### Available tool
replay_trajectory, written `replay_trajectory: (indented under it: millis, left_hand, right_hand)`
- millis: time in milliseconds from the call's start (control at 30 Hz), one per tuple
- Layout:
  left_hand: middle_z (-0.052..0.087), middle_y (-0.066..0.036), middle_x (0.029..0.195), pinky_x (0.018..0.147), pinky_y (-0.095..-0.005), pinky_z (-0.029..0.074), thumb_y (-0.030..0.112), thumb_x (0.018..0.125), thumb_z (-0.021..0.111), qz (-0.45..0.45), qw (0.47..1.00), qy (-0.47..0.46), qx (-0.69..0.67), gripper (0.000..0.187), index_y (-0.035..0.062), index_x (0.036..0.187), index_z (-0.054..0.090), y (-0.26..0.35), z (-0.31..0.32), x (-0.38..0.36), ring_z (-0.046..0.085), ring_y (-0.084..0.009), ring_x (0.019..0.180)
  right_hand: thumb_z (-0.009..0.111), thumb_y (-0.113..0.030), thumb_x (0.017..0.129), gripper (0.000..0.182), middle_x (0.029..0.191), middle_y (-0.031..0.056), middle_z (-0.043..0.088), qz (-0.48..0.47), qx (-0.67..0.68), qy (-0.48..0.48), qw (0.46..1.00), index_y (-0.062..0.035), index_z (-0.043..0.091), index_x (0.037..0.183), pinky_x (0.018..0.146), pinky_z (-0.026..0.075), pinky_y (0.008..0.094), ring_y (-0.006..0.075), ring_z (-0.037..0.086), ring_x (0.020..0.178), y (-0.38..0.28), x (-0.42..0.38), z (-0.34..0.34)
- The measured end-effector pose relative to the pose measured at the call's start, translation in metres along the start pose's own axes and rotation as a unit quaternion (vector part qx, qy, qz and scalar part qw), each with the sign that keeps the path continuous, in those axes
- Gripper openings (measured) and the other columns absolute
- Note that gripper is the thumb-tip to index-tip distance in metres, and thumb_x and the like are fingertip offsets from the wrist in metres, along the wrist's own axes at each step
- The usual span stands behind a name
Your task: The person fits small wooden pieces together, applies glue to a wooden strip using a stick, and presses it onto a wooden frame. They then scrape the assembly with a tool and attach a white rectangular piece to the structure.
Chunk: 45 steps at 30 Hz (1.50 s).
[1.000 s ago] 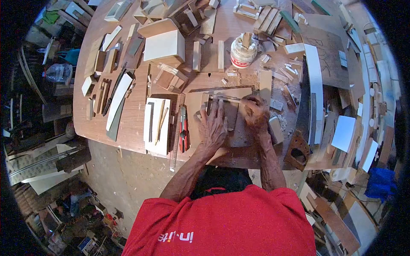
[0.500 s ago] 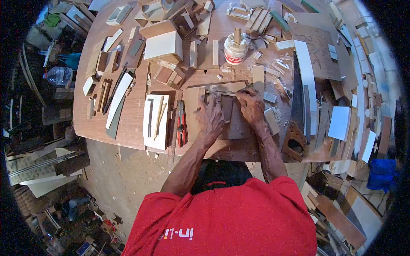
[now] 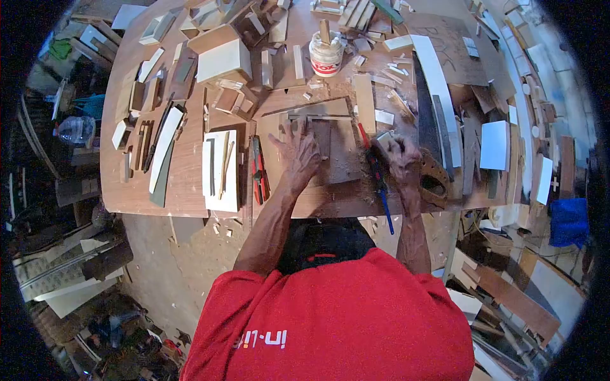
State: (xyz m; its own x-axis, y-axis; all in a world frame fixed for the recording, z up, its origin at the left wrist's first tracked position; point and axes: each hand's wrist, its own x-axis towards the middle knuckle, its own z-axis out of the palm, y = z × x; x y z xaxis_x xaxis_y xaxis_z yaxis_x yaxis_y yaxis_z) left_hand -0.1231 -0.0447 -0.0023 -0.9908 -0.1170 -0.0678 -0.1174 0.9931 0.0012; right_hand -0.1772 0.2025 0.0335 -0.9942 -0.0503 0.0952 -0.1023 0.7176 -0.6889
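My left hand [image 3: 297,152] lies with spread fingers on a flat brown wooden piece [image 3: 343,166] in front of me. A narrow strip [image 3: 327,117] runs along the far side of this piece, beyond my fingertips. My right hand [image 3: 401,155] is at the right of the piece, its fingers curled beside a small pale wooden block [image 3: 384,141]; whatever they hold is hidden. Between the piece and my right hand is a slim red, black and blue tool [image 3: 379,181]. A red and black utility knife [image 3: 258,168] lies left of my left hand.
An open white glue tub [image 3: 326,56] with a stick in it stands beyond the piece. A wooden box [image 3: 222,60], a white board [image 3: 221,190] with thin sticks and a long white strip [image 3: 438,89] lie around. Shavings and offcuts scatter across the table [image 3: 184,197].
My right hand has left the strip and moved right and nearer to me, bringing the red and blue tool into view. My left hand stays on the piece, fingers more spread. The view has shifted.
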Motion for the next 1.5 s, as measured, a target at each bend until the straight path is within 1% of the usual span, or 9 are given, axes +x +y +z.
replay_trajectory:
  millis: [100,200,467,700,767,1033,1167,1267,1500]
  left_hand:
    - [0.022,-0.009,0.154,0.092,-0.0785,0.023,0.044,0.074,0.069,0.016,0.999,-0.045,-0.013,0.082,0.0113,0.142,0.038,-0.001,0.000,-0.001,0.017,-0.0420,0.140]
    - [0.023,-0.010,0.153,0.093,-0.0787,0.022,0.044,0.072,0.071,0.031,0.999,-0.006,-0.005,0.085,0.0115,0.142,0.038,-0.004,0.011,0.001,0.019,-0.0400,0.140]
    - [0.023,-0.011,0.153,0.098,-0.0792,0.015,0.039,0.075,0.066,0.021,0.999,-0.030,-0.008,0.080,0.0119,0.144,0.035,-0.001,0.003,0.002,0.024,-0.0359,0.139]
    - [0.031,-0.012,0.148,0.102,-0.0718,0.021,0.037,0.082,0.059,0.028,0.997,-0.069,-0.023,0.072,0.0103,0.144,0.035,-0.002,0.003,0.007,0.028,-0.0361,0.137]
    - [0.037,-0.013,0.144,0.103,-0.0640,0.027,0.037,0.083,0.058,0.012,0.999,0.036,-0.036,0.070,0.0097,0.143,0.037,0.003,0.012,0.007,0.031,-0.0359,0.134]
    - [0.039,-0.017,0.142,0.102,-0.0604,0.028,0.037,0.083,0.055,0.025,0.994,0.088,-0.060,0.065,0.0131,0.142,0.039,0.007,0.005,0.000,0.035,-0.0389,0.130]
    - [0.038,-0.017,0.143,0.103,-0.0612,0.026,0.036,0.084,0.055,0.012,0.993,0.091,-0.071,0.063,0.0163,0.142,0.039,0.010,0.003,-0.001,0.034,-0.0404,0.131]
    - [0.036,-0.017,0.144,0.103,-0.0620,0.026,0.034,0.085,0.054,0.013,0.994,0.081,-0.070,0.062,0.0211,0.143,0.038,0.010,-0.003,-0.003,0.032,-0.0408,0.132]
    - [0.036,-0.017,0.144,0.104,-0.0624,0.025,0.032,0.085,0.055,0.007,0.993,0.077,-0.089,0.061,0.0265,0.144,0.038,0.010,-0.001,-0.002,0.032,-0.0411,0.133]
  right_hand:
    - [0.055,-0.023,0.093,0.024,0.076,0.0156,0.065,-0.045,-0.048,-0.018,0.998,-0.0011,0.064,0.091,0.067,0.049,0.0407,0.0284,0.063,0.072,0.012,-0.037,-0.009]
    - [0.055,-0.021,0.093,0.018,0.075,0.0170,0.064,0.101,-0.019,-0.073,0.992,-0.0059,0.061,0.085,0.064,0.048,0.0441,0.0351,0.063,0.070,0.010,-0.046,-0.006]
    - [0.066,-0.027,0.083,0.027,0.091,0.0185,0.061,-0.090,-0.144,-0.020,0.985,-0.0041,0.060,0.097,0.075,0.049,0.0462,0.0377,0.060,0.086,0.028,-0.074,0.007]
    - [0.070,-0.024,0.077,0.030,0.099,0.0151,0.053,-0.095,-0.244,-0.016,0.965,-0.0068,0.060,0.099,0.076,0.050,0.0456,0.0349,0.059,0.092,0.018,-0.088,0.015]
    - [0.067,-0.023,0.080,0.026,0.099,0.0157,0.053,-0.082,-0.235,-0.018,0.968,-0.0063,0.059,0.098,0.075,0.050,0.0464,0.0355,0.059,0.091,0.032,-0.088,0.024]
    - [0.052,-0.020,0.092,0.019,0.093,0.0209,0.053,-0.036,-0.127,-0.031,0.991,-0.0047,0.055,0.102,0.070,0.048,0.0499,0.0430,0.059,0.085,0.003,-0.091,0.008]
    - [0.053,-0.017,0.090,0.029,0.099,0.0249,0.058,0.002,-0.049,-0.086,0.995,-0.0043,0.051,0.117,0.071,0.047,0.0494,0.0446,0.059,0.090,0.002,-0.078,0.026]
    - [0.054,-0.006,0.079,0.062,0.091,0.0209,0.054,-0.140,-0.027,-0.150,0.978,-0.0138,0.041,0.140,0.069,0.049,0.0485,0.0427,0.058,0.081,0.000,-0.062,0.036]
    - [0.054,-0.005,0.079,0.066,0.091,0.0201,0.053,-0.129,-0.048,-0.165,0.977,-0.0183,0.039,0.142,0.068,0.049,0.0485,0.0422,0.058,0.079,-0.009,-0.055,0.041]
